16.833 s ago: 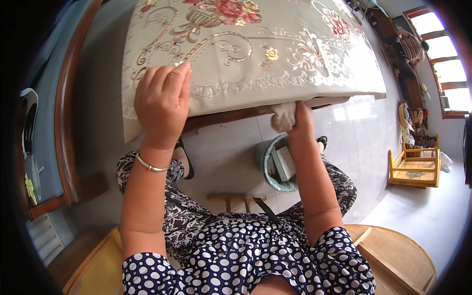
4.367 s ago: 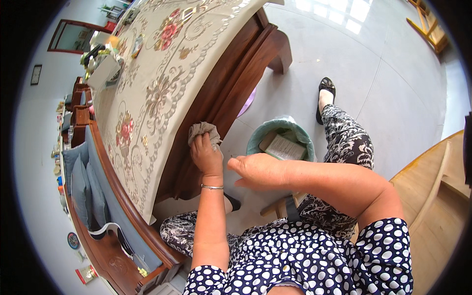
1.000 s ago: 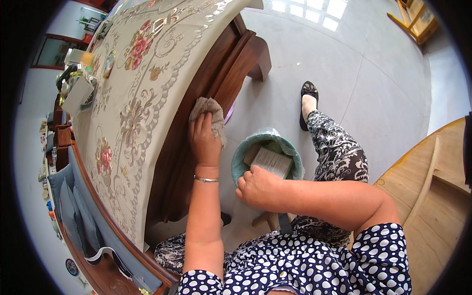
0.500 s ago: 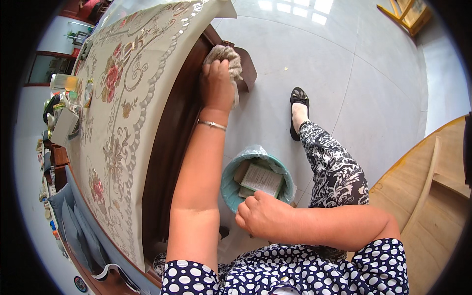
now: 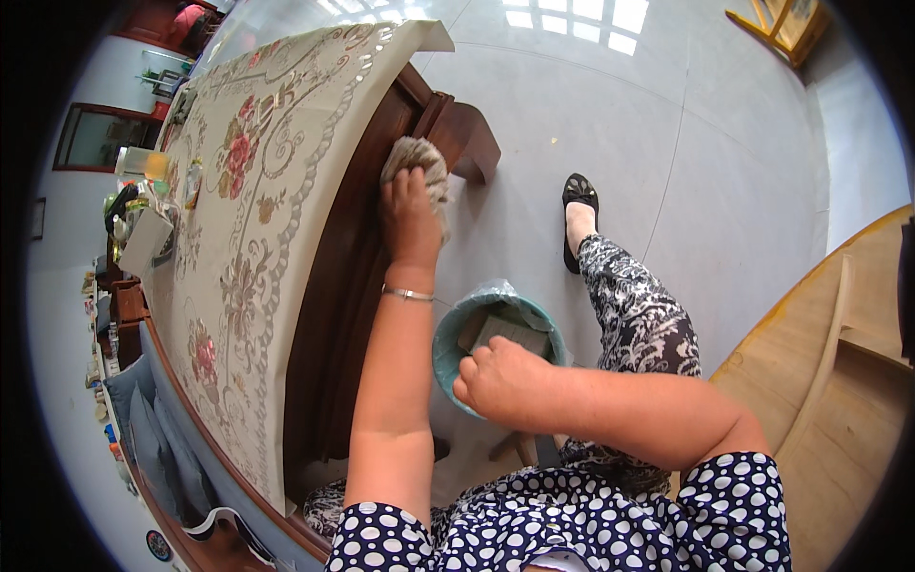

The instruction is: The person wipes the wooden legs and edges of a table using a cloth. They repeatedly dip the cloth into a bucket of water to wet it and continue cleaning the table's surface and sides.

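From here I'm seeing the left hand [image 5: 410, 217] holding a crumpled cloth [image 5: 416, 162] against the table's wooden side [image 5: 358, 217]; right hand [image 5: 505, 378] is hovering over the bin [image 5: 444, 360], fingers curled, contents unclear. Wiping looks unfinished; can't tell what's done.

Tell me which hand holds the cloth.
The left hand, wearing the bracelet, holds the cloth against the table's side; the right hand, by the bin, shows neither.
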Available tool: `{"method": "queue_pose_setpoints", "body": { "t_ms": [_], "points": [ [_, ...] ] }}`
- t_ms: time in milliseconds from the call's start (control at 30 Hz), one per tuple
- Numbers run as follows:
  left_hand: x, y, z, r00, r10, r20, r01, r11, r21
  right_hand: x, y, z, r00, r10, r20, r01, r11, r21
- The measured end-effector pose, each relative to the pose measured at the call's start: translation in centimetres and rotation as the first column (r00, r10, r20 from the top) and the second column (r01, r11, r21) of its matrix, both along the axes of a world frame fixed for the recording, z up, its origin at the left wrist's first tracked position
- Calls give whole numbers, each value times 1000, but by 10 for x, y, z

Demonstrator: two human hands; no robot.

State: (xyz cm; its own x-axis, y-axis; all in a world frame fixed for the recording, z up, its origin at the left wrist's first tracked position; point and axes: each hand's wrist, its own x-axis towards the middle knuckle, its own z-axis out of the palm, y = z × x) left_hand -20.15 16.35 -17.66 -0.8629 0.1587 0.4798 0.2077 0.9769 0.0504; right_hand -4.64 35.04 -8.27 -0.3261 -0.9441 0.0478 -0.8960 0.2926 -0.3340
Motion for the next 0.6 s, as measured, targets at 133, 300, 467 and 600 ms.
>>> {"method": "queue_pose_setpoints", "body": {
  "t_ms": [133, 300, 467, 600],
  "points": [
    [77, -34, 1, 991, 103, 83, -97, 993, -71, -1, -5, -7, 1000, -11, -28, 12, 1000, 27],
    [165, -68, 11, 973, 178, 144, -184, 982, 28, -7, -13, -8, 999, 32, -22, -29, 991, 134],
    [248, -97, 18, 943, 283, 175, -291, 956, 23, -15, -21, -4, 998, 57, -19, -51, 970, 238],
    [317, -127, 16, 895, 413, 171, -416, 909, -18, -15, -32, -7, 997, 73, 12, -73, 942, 328]
  ]
}}
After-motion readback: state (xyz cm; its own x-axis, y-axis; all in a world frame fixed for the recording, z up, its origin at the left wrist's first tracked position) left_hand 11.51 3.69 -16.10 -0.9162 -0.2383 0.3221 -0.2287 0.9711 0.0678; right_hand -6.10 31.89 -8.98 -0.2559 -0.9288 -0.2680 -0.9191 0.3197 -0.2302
